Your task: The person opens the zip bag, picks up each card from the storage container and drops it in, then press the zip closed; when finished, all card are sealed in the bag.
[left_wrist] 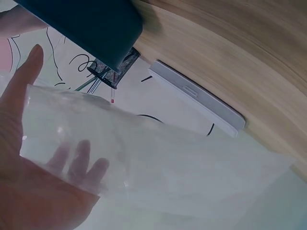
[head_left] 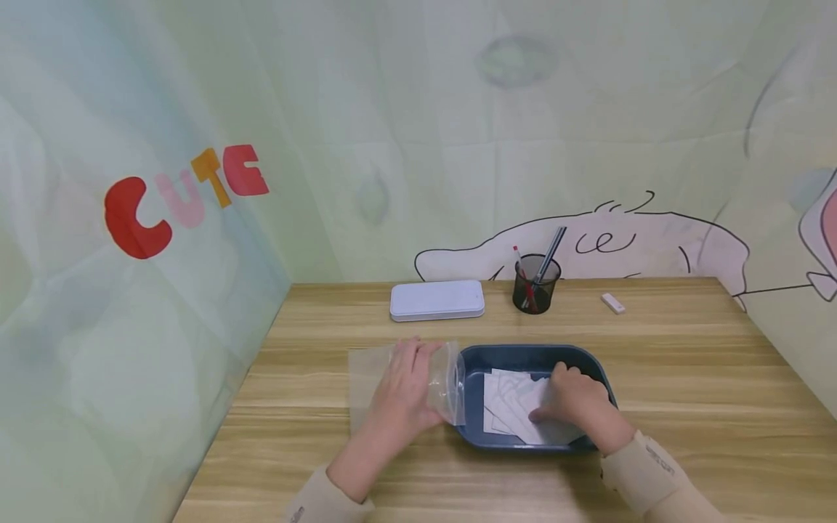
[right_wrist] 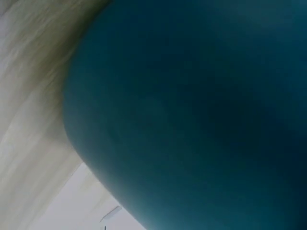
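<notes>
Clear zip bag: transparent, wrinkled, lying flat on tabletop just left of dark blue tray. Left hand grips its open end, fingers curled on the plastic. Right hand in tray, fingers bent on white paper slips.

Behind my work area on the wooden desk there's a white tin case, with a mesh pen cup just right of it and a small white eraser further right.
</notes>
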Action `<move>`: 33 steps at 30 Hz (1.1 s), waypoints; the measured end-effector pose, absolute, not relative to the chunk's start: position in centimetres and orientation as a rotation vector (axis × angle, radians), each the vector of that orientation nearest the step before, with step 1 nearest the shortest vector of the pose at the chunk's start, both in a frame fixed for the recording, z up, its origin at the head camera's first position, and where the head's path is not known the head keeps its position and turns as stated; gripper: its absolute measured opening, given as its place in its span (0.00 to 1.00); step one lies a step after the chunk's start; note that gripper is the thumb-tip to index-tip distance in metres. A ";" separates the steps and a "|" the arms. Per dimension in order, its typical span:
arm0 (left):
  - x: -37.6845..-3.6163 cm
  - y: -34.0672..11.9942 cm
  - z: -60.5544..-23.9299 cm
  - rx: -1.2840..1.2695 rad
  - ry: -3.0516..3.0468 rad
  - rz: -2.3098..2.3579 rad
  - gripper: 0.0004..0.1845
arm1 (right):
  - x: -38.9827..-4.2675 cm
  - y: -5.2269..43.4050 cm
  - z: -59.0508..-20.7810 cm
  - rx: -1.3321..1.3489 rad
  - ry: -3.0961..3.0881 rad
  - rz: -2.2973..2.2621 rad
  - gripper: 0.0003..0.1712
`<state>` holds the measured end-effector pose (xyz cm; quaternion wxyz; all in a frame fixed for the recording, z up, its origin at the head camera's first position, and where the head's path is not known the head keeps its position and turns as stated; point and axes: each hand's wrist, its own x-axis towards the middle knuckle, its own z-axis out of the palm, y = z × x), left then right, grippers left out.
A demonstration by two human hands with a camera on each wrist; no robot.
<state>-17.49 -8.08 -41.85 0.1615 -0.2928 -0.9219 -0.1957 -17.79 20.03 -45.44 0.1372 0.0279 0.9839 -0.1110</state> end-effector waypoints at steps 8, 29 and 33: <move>-17.5 -8.0 -41.8 -0.836 -2.642 -0.558 0.61 | -18.1 20.2 -45.7 0.073 2.829 -0.371 0.50; -17.6 -7.9 -42.0 -0.839 -2.635 -0.588 0.59 | -16.0 20.3 -41.1 -0.275 3.184 -0.810 0.15; -17.6 -7.8 -41.8 -0.819 -2.651 -0.591 0.58 | -15.1 19.7 -39.9 -0.151 3.213 -0.954 0.11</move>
